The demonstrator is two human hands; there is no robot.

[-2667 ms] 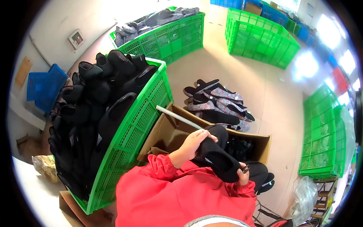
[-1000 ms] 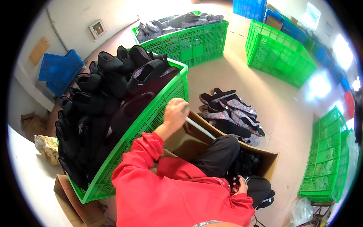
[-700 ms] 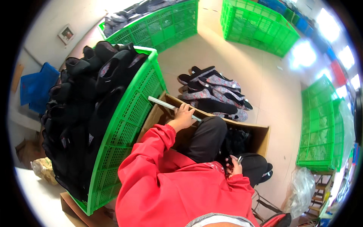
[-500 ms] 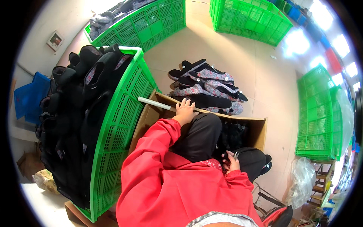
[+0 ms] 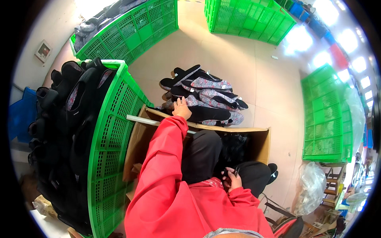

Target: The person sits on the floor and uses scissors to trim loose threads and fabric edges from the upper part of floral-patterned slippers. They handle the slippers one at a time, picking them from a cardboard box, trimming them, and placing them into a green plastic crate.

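Note:
My left hand (image 5: 181,110) reaches over the box's far edge to a pile of black-soled fabric shoes (image 5: 216,84) with floral cloth showing. Its fingers are extended at the pile's near left side, and I cannot see a grip on any shoe. Close to my lap, my right hand (image 5: 232,180) is closed around a small metal tool that looks like thread snips (image 5: 237,170). The open cardboard box (image 5: 262,144) stands around my knees, with a dark heap (image 5: 234,146) inside. A pale rod (image 5: 141,119) lies across the box's left part, under my left arm.
To my left stands a green crate (image 5: 113,131) piled with black shoes (image 5: 79,103). Another green crate (image 5: 127,39) holds grey items. More green crates stand at the back (image 5: 248,20) and right (image 5: 325,115), near a clear plastic bag (image 5: 311,186).
My left hand has left the rod and box edge and moved forward to the shoe pile. The right hand stays near my lap with the snips. The view has shifted slightly.

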